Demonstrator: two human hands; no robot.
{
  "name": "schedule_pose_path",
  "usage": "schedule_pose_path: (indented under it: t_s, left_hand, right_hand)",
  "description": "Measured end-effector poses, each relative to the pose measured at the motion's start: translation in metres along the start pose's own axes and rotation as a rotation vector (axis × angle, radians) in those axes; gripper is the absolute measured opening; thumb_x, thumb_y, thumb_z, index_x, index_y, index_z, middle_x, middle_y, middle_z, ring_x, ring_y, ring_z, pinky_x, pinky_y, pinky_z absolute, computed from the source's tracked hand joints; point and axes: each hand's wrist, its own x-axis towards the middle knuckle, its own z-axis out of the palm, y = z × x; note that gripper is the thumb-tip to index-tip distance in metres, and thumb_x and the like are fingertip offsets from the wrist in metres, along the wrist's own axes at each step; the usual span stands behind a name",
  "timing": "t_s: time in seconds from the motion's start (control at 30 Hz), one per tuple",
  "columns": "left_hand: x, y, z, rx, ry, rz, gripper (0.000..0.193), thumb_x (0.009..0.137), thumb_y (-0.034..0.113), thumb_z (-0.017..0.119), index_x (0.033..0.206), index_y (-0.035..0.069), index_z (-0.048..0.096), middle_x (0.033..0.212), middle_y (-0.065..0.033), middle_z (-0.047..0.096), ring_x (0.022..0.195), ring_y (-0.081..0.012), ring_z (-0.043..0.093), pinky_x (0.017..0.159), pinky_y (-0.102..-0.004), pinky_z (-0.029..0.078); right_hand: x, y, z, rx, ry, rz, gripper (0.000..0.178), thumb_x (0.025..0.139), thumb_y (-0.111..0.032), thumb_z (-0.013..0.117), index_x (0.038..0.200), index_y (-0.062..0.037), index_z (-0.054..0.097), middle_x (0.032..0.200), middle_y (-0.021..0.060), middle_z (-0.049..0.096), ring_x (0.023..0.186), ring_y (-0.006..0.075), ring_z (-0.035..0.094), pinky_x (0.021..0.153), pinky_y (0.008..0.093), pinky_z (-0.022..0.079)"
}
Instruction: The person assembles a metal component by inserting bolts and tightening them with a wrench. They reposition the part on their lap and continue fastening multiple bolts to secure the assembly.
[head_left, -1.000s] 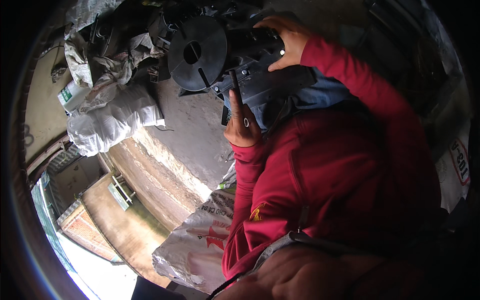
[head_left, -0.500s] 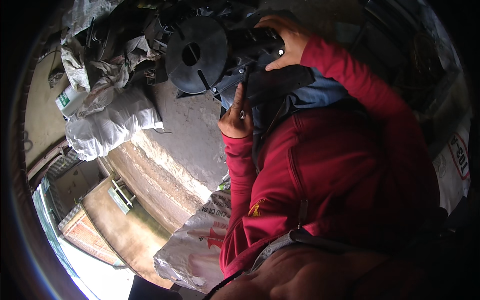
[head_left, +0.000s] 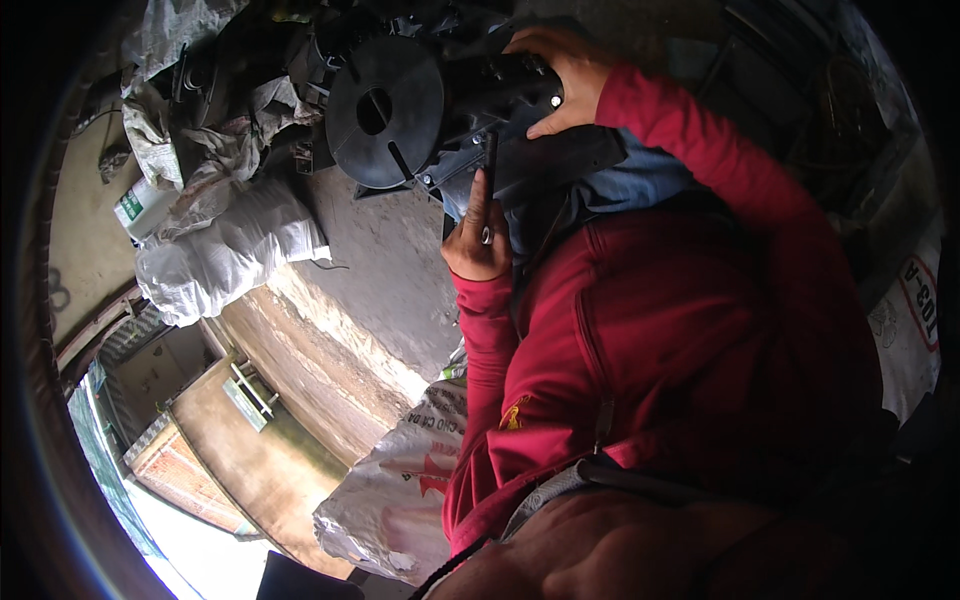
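Note:
A black machine part rests across my lap, with a round disc (head_left: 345, 125) at its left end that has a central hole and narrow slots. Bright bolt heads dot the black body (head_left: 560, 160) beside the disc. My left hand (head_left: 478, 240) is closed, its index finger stretched along a slim dark bar-like tool (head_left: 490, 155) whose far end meets a bolt head; the tool's exact kind is unclear. Curved over the right end of the part, my right hand (head_left: 572, 82) has its thumb on the near side and its fingers on the far side.
White plastic sacking (head_left: 230, 250) lies left of the part, below a white bottle (head_left: 145, 208) with a green label. A printed sack (head_left: 395, 490) sits by my left arm. Dark metal pieces and crumpled bags crowd the far left. Another printed sack (head_left: 910, 320) stands at the right.
The disc and both hands appear shifted very slightly within the view. My grip on the tool and on the part looks the same.

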Motion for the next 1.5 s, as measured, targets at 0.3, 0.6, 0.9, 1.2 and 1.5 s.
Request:
schedule_pose_path:
  t_s: [0.3,0.6,0.9,1.2,1.5]
  left_hand:
    - [-0.003,-0.017,-0.003,0.222,0.061,0.108,0.064,0.081,-0.002,0.066,0.142,0.014,0.052,0.058,-0.0097,0.054,0.043,-0.0258,0.047,0.047,-0.0364,0.040]
    - [0.005,0.000,-0.013,0.241,0.104,0.200,0.063,0.079,0.000,0.065,0.140,0.008,0.053,0.061,-0.0081,0.054,0.044,-0.0233,0.047,0.046,-0.0369,0.039]
    - [0.005,0.011,-0.016,0.183,0.241,0.182,0.062,0.081,-0.004,0.064,0.140,0.012,0.054,0.057,-0.0073,0.050,0.042,-0.0242,0.044,0.045,-0.0369,0.037]
    - [-0.003,-0.007,-0.003,0.309,0.172,0.114,0.061,0.081,-0.004,0.064,0.139,0.012,0.055,0.055,-0.0060,0.045,0.042,-0.0236,0.045,0.044,-0.0367,0.036]
    - [0.023,-0.044,-0.012,0.304,0.058,0.333,0.064,0.075,-0.002,0.068,0.135,0.016,0.060,0.054,-0.0038,0.045,0.042,-0.0215,0.044,0.045,-0.0365,0.037]
  right_hand:
    - [0.003,0.000,0.002,-0.019,0.014,-0.026,0.090,0.058,-0.041,0.088,0.131,-0.0072,0.050,0.131,0.0160,0.051,0.126,0.0348,0.048,0.108,0.0428,0.039]
    - [0.000,0.000,-0.001,0.023,-0.067,0.067,0.092,0.058,-0.038,0.090,0.136,-0.0113,0.048,0.139,0.0136,0.046,0.132,0.0344,0.043,0.111,0.0417,0.037]
    - [0.000,0.001,-0.004,0.055,-0.080,0.078,0.095,0.058,-0.037,0.090,0.137,-0.0113,0.045,0.140,0.0140,0.044,0.133,0.0346,0.042,0.111,0.0417,0.036]
    - [0.001,-0.003,-0.005,0.064,-0.113,0.079,0.093,0.058,-0.034,0.090,0.136,-0.0100,0.046,0.137,0.0142,0.046,0.131,0.0341,0.044,0.111,0.0411,0.037]
    - [0.007,0.000,-0.004,0.044,-0.074,0.008,0.094,0.056,-0.034,0.091,0.135,-0.0095,0.047,0.136,0.0141,0.048,0.130,0.0343,0.045,0.110,0.0415,0.038]
